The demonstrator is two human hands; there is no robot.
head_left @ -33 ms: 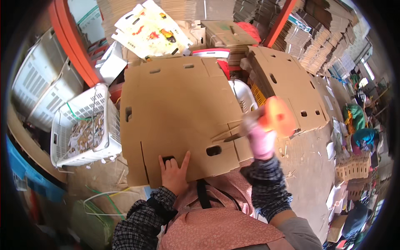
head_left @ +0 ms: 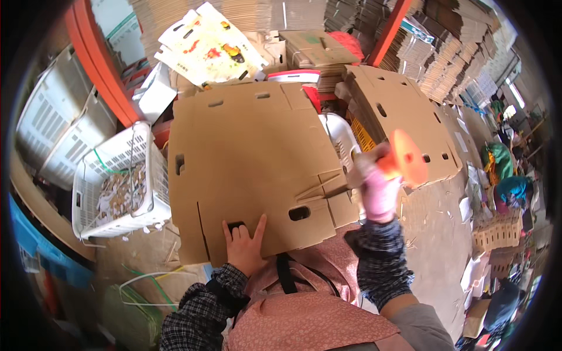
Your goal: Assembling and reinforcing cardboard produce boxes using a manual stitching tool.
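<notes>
A large flat brown cardboard box blank (head_left: 252, 158) with cut slots and hand-holes lies tilted across my lap. My left hand (head_left: 243, 245), bare, presses flat on its near edge, fingers spread beside a small dark hole. My right hand (head_left: 377, 190), in a pink glove, is shut on an orange-handled tool (head_left: 405, 157) at the blank's right edge, beside its small folded flaps. The tool's working end is hidden behind the glove. I wear a checked shirt and a pink apron.
A white plastic crate (head_left: 111, 169) holding paper scraps stands at the left. A second cardboard blank (head_left: 404, 111) lies at the right, over a white plastic seat (head_left: 339, 137). Stacks of flat cardboard and printed sheets (head_left: 205, 47) fill the back. An orange steel post (head_left: 96, 64) rises upper left.
</notes>
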